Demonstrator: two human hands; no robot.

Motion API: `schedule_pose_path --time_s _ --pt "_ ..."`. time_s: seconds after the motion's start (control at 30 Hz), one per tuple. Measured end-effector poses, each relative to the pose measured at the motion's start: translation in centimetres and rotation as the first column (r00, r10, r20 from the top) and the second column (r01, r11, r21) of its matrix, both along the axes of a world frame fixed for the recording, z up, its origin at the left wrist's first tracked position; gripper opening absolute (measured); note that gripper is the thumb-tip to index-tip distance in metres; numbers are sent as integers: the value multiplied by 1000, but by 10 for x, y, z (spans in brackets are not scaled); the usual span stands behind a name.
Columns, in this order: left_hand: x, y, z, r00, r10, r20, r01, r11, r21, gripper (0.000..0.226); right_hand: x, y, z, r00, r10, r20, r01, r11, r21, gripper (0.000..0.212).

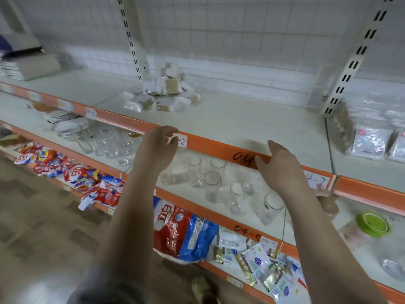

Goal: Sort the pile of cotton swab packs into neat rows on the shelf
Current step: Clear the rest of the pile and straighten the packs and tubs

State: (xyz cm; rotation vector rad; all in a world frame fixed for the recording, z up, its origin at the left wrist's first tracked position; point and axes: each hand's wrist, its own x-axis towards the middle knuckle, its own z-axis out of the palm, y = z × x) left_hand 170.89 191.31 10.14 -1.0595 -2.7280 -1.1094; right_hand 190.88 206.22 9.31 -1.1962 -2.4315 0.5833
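The cotton swab packs [163, 93] lie heaped at the back of the shelf [230, 119], beside an upright post [133, 47]; both hands are near its orange front edge, well short of the pile; the left hand [157, 148] has loosely curled fingers holding nothing, the right hand [282, 165] is relaxed and empty; a hurried grab could topple the slippery heap sideways.
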Motion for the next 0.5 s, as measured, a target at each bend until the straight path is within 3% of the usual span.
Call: schedule_pose_path --time_s 0.5 --pt "-177 42 17 989 128 -76 -121 989 84 25 -215 64 24 984 163 71 -163 987 -4 46"
